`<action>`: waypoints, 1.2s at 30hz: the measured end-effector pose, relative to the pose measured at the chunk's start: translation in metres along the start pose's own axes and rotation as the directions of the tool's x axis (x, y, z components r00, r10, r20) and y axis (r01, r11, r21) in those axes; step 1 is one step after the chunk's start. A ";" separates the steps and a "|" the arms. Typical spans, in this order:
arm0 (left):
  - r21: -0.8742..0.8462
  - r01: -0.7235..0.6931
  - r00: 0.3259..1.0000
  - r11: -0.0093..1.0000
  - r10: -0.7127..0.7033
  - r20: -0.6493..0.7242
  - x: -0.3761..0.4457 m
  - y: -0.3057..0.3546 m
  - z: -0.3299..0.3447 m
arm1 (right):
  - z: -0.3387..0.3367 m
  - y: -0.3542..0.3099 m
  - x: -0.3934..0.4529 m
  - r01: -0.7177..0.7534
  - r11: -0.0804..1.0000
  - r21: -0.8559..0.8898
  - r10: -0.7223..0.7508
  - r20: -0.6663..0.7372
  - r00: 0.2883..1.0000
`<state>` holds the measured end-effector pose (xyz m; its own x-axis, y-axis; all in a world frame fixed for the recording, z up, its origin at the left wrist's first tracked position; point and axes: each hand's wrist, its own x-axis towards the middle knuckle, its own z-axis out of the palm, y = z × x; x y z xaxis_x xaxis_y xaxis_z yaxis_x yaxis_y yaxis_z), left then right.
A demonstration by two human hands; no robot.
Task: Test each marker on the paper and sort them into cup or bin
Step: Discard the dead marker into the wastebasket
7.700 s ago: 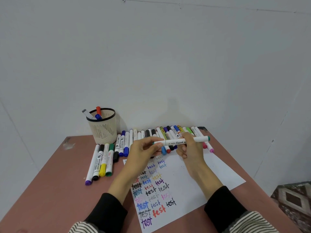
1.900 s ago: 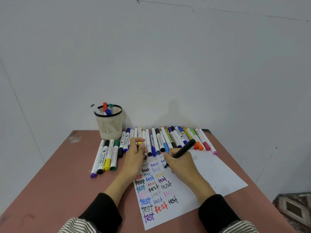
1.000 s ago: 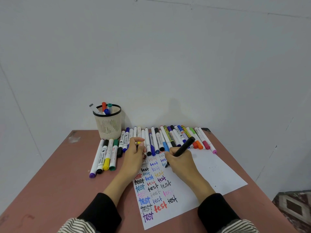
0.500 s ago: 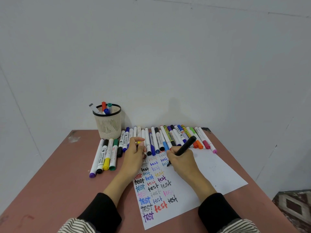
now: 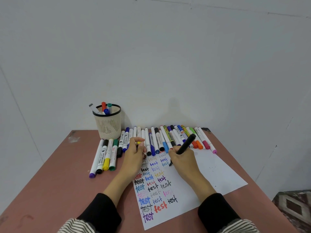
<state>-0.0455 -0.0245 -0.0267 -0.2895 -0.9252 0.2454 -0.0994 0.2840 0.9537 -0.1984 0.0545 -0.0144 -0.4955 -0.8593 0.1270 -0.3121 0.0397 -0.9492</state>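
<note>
white paper sheet [image 5: 207,174] lying nearest, rows of "test" on its left | right hand [image 5: 183,159] gripping the black marker [image 5: 186,144], tip on paper, barrel slanting far-right | left hand [image 5: 134,155] curling on what's probably its cap, can't really tell | cream mesh cup [image 5: 108,125] sitting far-left, so left hand's closer
</note>
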 end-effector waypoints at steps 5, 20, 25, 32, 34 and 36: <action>0.007 0.001 1.000 1.000 -0.001 -0.001 -0.001 0.002 0.000 | 0.001 -0.001 -0.001 -0.016 0.999 0.039 0.016 -0.010 1.000; -0.067 -0.067 0.997 0.996 0.069 0.023 -0.012 0.023 -0.001 | -0.010 -0.024 -0.002 0.003 0.972 0.236 0.036 -0.164 0.986; 0.055 -0.059 0.998 0.997 0.060 -0.017 -0.015 0.024 -0.002 | -0.013 -0.023 0.003 -0.095 0.926 0.365 0.153 -0.135 0.979; 0.047 -0.008 0.999 0.999 0.010 -0.041 -0.010 0.024 -0.006 | -0.019 -0.031 0.001 -0.202 0.688 0.697 0.261 0.022 0.965; 0.031 -0.023 0.999 0.999 0.024 -0.025 -0.011 0.023 -0.004 | -0.019 -0.031 0.001 -0.207 0.688 0.696 0.258 0.032 0.966; 0.001 -0.016 0.999 1.000 0.016 -0.028 -0.011 0.023 -0.003 | -0.018 -0.030 0.002 -0.202 0.698 0.687 0.249 0.032 0.968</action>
<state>-0.0418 -0.0087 -0.0070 -0.2643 -0.9271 0.2657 -0.0959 0.2994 0.9493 -0.2047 0.0612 0.0195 -0.5310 -0.8385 -0.1225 0.4397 -0.1491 -0.8857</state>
